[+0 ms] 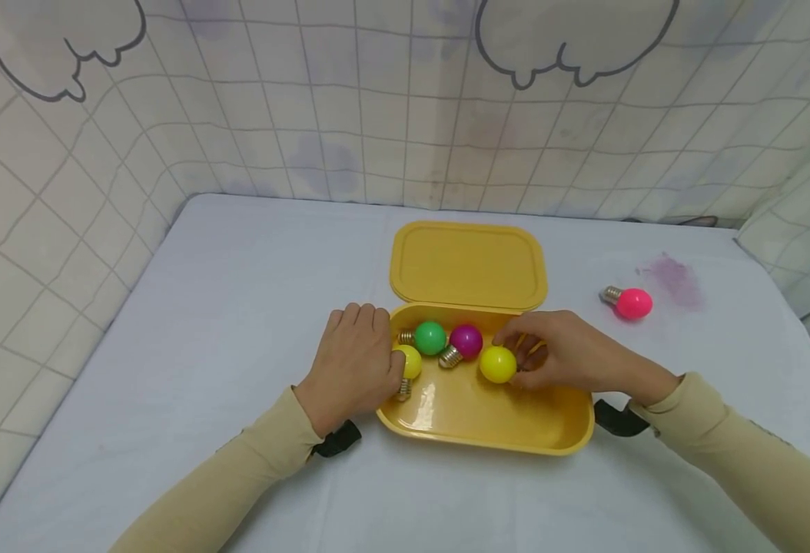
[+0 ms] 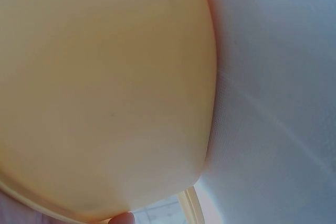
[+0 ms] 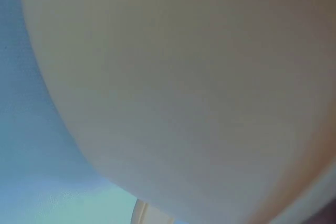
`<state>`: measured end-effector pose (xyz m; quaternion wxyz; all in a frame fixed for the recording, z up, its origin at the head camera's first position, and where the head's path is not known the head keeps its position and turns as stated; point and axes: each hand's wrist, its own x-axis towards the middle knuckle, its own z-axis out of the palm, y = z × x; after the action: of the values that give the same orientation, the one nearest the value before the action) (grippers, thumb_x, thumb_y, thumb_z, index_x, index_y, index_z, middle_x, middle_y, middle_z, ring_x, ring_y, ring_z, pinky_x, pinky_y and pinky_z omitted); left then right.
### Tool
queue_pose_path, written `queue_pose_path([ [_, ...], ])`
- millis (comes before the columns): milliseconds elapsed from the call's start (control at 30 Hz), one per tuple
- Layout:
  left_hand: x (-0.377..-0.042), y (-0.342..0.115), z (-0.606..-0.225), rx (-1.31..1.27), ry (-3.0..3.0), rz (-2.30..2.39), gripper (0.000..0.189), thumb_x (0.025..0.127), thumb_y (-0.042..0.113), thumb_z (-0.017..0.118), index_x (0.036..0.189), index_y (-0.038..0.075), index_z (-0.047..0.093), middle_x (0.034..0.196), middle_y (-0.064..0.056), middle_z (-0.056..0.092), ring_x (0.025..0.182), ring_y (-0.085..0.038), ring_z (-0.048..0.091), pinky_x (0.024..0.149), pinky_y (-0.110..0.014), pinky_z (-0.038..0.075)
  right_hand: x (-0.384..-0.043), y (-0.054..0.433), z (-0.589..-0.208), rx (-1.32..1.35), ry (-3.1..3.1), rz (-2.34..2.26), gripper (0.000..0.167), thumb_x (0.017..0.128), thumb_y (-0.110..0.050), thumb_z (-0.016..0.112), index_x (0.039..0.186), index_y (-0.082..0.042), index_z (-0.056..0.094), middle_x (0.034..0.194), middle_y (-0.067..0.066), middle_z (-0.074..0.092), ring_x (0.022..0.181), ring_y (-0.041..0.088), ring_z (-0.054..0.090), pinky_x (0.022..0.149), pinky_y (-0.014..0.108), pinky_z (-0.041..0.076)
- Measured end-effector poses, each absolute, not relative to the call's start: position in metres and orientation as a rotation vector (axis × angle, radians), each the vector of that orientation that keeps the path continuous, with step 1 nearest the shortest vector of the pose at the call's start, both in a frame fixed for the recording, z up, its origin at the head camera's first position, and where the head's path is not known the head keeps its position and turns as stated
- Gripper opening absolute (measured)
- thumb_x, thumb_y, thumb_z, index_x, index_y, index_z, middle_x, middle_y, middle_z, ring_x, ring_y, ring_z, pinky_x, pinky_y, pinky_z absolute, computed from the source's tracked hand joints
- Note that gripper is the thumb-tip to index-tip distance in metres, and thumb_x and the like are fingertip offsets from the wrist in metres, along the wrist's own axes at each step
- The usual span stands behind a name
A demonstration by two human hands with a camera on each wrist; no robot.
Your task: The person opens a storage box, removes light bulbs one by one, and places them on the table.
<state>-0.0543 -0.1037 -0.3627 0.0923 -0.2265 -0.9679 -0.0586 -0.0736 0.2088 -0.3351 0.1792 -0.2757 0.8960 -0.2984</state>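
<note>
Three bulbs [image 1: 430, 338] are lying at left in the box [image 1: 481, 421], a lid [image 1: 469, 265] behind it, another bulb [image 1: 634, 304] right of both.

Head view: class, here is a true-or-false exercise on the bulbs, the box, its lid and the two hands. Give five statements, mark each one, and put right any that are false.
1. The pink bulb lies outside the yellow box. True.
2. The lid covers the yellow box. False: it lies off the box, on the table just beyond its far side.
3. The right hand holds a yellow bulb. True.
4. The left hand holds the purple bulb. False: that hand grips the left end of the box, and the purple bulb lies inside the box.
5. The green bulb is in the box. True.
</note>
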Motion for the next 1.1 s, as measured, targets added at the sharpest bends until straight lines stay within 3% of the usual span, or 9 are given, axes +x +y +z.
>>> queue_pose_path([
  [467,-0.053,-0.102,-0.363,-0.652,-2.899,-0.143,0.023,0.092,0.025,0.051,0.083,0.005,0.046,0.076,-0.006,0.041,0.077,-0.025,0.036,0.073,-0.035,0.029,-0.066,0.217,-0.328,-0.746,2.544,-0.921,0.044,0.081,-0.012,0.084,0.121,-0.02,0.068,0.112,-0.005,0.072,0.094,0.012,0.069,0.085,0.029,0.061],
  [700,-0.053,-0.102,-0.364,-0.648,-2.874,-0.118,0.024,0.091,0.026,0.051,0.082,0.005,0.045,0.075,-0.006,0.04,0.076,-0.025,0.036,0.072,-0.035,0.029,-0.058,0.228,-0.317,-0.691,2.613,-0.982,0.045,0.081,-0.016,0.086,0.121,-0.024,0.068,0.116,-0.007,0.072,0.097,0.011,0.07,0.086,0.029,0.062],
  [1100,-0.054,-0.103,-0.364,-0.659,-2.832,-0.116,0.021,0.089,0.024,0.05,0.08,0.006,0.044,0.074,-0.005,0.039,0.073,-0.024,0.035,0.071,-0.034,0.029,-0.049,0.255,-0.309,-0.705,2.707,-1.208,0.047,0.08,-0.003,0.084,0.12,-0.023,0.07,0.113,-0.008,0.07,0.095,0.006,0.07,0.088,0.014,0.056],
])
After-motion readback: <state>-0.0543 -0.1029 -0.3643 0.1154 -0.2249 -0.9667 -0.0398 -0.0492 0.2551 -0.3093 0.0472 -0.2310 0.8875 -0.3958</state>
